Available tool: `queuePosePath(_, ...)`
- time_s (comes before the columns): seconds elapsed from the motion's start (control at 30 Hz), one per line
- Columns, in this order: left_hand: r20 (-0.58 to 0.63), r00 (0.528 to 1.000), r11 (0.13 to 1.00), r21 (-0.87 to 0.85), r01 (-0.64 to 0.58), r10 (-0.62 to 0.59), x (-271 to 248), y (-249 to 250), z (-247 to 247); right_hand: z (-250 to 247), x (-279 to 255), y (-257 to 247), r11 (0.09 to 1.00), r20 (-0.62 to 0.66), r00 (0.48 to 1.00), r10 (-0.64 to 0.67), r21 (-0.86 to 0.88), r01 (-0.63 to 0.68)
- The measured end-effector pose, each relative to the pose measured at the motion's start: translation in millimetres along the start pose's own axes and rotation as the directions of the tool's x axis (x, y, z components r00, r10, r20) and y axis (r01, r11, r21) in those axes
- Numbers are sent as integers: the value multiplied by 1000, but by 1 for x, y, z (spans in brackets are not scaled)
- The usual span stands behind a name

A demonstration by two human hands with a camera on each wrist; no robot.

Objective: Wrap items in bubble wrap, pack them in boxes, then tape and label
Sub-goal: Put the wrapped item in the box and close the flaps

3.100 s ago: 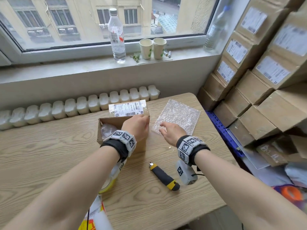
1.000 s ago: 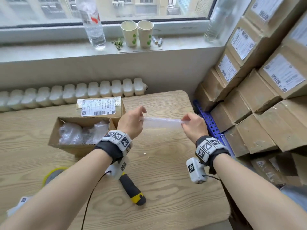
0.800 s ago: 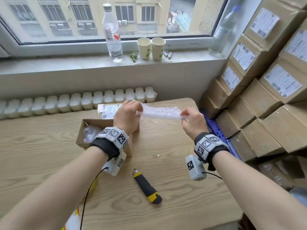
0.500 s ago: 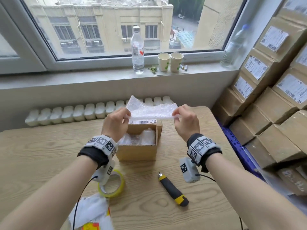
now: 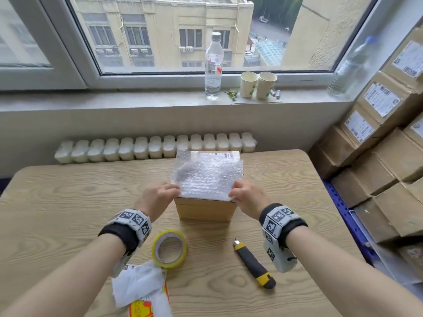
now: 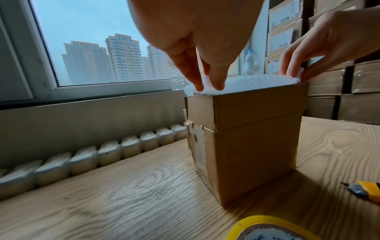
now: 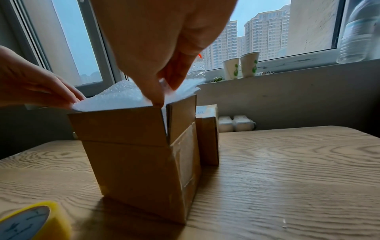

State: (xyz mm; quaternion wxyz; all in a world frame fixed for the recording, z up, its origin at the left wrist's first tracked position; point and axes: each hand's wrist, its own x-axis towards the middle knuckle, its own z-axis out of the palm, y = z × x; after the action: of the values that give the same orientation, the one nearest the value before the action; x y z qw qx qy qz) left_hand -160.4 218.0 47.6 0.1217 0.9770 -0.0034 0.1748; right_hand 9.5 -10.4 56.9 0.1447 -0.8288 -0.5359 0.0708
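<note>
Open box (image 5: 206, 208) stands upright on the counter (image 5: 68, 202), top flaps up. Wrap (image 5: 207, 177), one bubble sheet, lies across the box mouth, covering the opening; box contents hidden beneath it.

Left hand (image 5: 158, 197): grip clamped on the wrap's near-left corner, thumb and fingers (image 6: 216, 81) pinching the sheet just above the box rim. Seen from the left wrist, the fingertips point down onto the sheet edge.

Right hand (image 5: 248, 197): grip clamped on the near-right corner, thumb and forefinger pinching the sheet right at the box's corner seam. In the right-wrist view the thumb tip sits against the top of the side flap.

Sheet spans between the two grips and runs away from them toward the far rim, slightly puffed, not flat.

Behind the grips, just beyond the box: a second, lower box (image 7: 207, 134) with a label on top, touching or nearly touching the first; cannot tell which.

Nearer the person than the left grip: tape (image 5: 169, 248), yellow roll, flat on the counter. Beside it, a crumpled white-and-yellow bag (image 5: 142, 291).

Nearer than the right grip: knife (image 5: 254, 264), black and yellow, blade end toward the box.

Well beyond both grips, on the sill: bottle (image 5: 213, 65) and two cups (image 5: 257, 84). Off to the right of the right grip: stacked boxes (image 5: 384, 156), labelled.
</note>
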Motion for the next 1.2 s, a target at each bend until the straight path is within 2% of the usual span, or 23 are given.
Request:
queuePosePath(0.1, 21, 995, 995, -8, -102, 102, 8, 2, 1, -2, -4, 10, 999, 37, 999, 15, 27, -16)
queuePosePath(0.17, 85, 983, 986, 33, -166, 162, 14, 4, 2, -2, -5, 14, 1000, 30, 999, 12, 28, -13)
queuePosePath(0.33, 389, 920, 973, 197, -122, 37, 21, -10, 9, 3, -1, 4, 995, -29, 996, -88, 34, 89)
queuePosePath(0.4, 493, 870, 972, 206, -116, -1, 23, -14, 11, 6, 2, 1, 997, 16, 997, -75, 34, 75)
queuePosePath(0.47, 566, 823, 967, 228, -111, -40, 24, -13, 11, 8, 0, 5, 1000, 133, 991, -16, 19, 14)
queuePosePath(0.6, 535, 844, 981, 181, -68, -40, 21, -14, 11, 11, -8, 16, 998, 224, 974, 42, 41, -53)
queuePosePath(0.7, 518, 853, 984, 109, -143, 67, 14, -12, 14, 12, -7, 23, 987, 260, 960, 105, 92, -133)
queuePosePath(0.77, 534, 841, 982, 96, -162, 87, 11, -14, 17, 11, -5, 25, 977, 265, 958, 110, 148, -153)
queuePosePath(0.9, 567, 816, 965, 138, -223, 108, 9, -18, 24, 12, -5, 25, 986, 331, 941, 63, 124, -110)
queuePosePath(1.0, 585, 799, 950, 150, -274, 138, 5, -21, 30, 13, -4, 24, 999, 361, 932, -9, 44, -7)
queuePosePath(1.1, 586, 802, 950, 170, -263, 117, 2, -20, 32, 17, -7, 25, 994, 418, 906, -67, -55, 99)
queuePosePath(1.2, 646, 761, 964, 159, -214, 62, 2, -21, 31, 23, -8, 28, 988, 408, 907, -103, -61, 140)
